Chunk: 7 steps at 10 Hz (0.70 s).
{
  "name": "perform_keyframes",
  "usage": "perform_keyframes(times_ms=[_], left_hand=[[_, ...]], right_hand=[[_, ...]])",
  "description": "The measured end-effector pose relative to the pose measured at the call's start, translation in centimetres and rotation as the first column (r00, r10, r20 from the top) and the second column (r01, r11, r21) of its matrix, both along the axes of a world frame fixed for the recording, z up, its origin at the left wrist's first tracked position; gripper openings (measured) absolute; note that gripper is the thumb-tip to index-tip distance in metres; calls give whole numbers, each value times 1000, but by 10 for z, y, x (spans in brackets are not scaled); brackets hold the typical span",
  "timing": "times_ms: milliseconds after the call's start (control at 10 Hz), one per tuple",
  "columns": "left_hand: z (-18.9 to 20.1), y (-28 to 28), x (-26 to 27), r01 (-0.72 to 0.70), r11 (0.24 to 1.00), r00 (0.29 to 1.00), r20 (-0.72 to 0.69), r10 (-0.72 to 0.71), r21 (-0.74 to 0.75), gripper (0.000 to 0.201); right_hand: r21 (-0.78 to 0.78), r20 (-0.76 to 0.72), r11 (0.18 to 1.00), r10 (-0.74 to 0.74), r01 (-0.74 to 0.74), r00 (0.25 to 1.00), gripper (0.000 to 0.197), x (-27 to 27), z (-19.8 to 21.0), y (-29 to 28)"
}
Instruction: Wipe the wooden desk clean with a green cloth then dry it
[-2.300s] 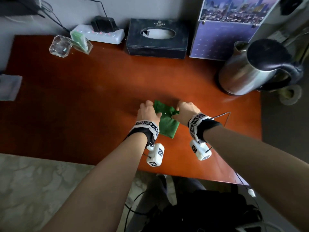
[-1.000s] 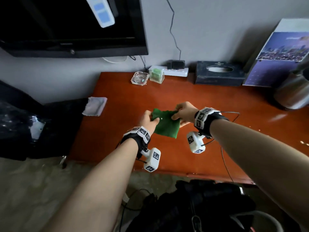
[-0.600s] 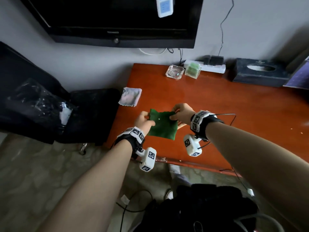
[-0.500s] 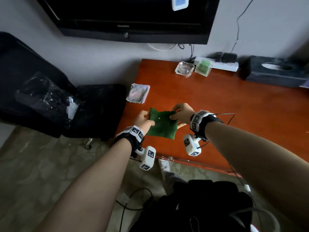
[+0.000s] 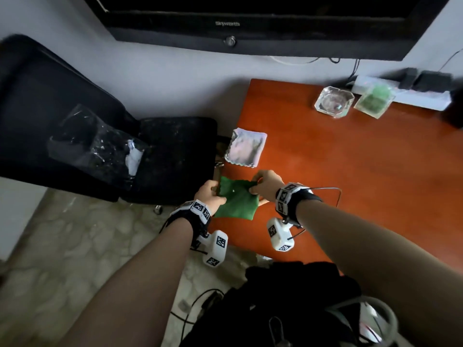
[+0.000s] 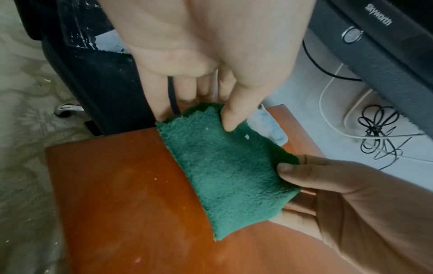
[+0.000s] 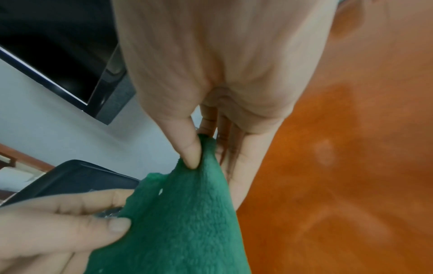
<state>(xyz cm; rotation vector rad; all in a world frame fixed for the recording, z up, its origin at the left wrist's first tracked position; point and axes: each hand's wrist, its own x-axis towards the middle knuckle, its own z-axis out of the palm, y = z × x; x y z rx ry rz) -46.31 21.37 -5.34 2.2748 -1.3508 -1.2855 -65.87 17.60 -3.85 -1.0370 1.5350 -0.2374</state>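
Green cloth (image 5: 235, 200) is pinched at opposite top corners by left hand (image 5: 209, 194) and right hand (image 5: 266, 185), likely stretching it flat above the wooden desk (image 5: 350, 171)

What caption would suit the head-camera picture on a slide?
Both hands, left hand and right hand, pinch a green cloth over the wooden desk corner.

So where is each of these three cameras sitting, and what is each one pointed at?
Head: worn on the head, looking down at the wooden desk; both forearms, left hand and right hand show.
Left wrist: looks along the left hand at the green cloth, the right hand's fingers opposite.
Right wrist: looks along the right hand; the left hand's fingers enter at lower left.
Shared: all three show the green cloth pinched by both hands over the desk.
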Motion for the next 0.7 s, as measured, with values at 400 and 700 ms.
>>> perform_keyframes(times_ms=[400,700], left_hand=[[-33,-36,32,95,992,995,21,-97,81,56],[-7,-44,49,281,960,953,121,-278,-3,24]], right_hand=[[-4,-61,995,-97,97,993,29,9,-22,-15],[-109,-241,968,-248,228,938,20,-3,10,18]])
